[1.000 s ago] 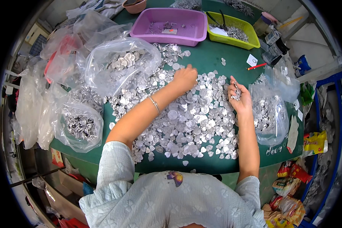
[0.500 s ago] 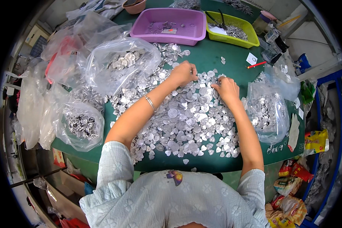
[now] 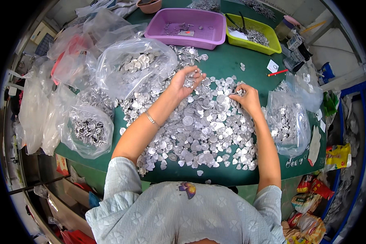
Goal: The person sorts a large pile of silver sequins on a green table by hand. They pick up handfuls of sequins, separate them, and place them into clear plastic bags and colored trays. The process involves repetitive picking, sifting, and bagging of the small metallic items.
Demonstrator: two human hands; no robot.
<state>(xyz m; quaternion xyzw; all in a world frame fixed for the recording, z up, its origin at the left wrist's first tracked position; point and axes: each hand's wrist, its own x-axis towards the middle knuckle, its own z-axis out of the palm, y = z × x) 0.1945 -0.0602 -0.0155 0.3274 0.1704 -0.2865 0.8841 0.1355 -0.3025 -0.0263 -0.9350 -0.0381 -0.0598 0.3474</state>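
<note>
A wide heap of flat silver metal pieces [image 3: 197,134], some round like coins and some with scalloped edges, covers the middle of the green table. Over its far left part, my left hand [image 3: 179,85] is turned palm up, its curled fingers cupping several small silver pieces [image 3: 190,80]. My right hand [image 3: 250,100] is at the heap's far right edge, thumb and fingers closed in a pinch on a silver piece [image 3: 241,92]; its exact shape is partly hidden by the fingers.
Clear plastic bags of metal parts stand left [image 3: 89,132] and right [image 3: 286,122] of the heap. Behind are a purple basket [image 3: 187,40] and a yellow-green basket [image 3: 254,48] with black-handled pliers. A red pencil [image 3: 277,73] lies at the far right.
My left hand has moved slightly left and rolled from palm down to palm up, showing the pieces in it. My right hand stays by the heap's right edge, its fingers pinching.
</note>
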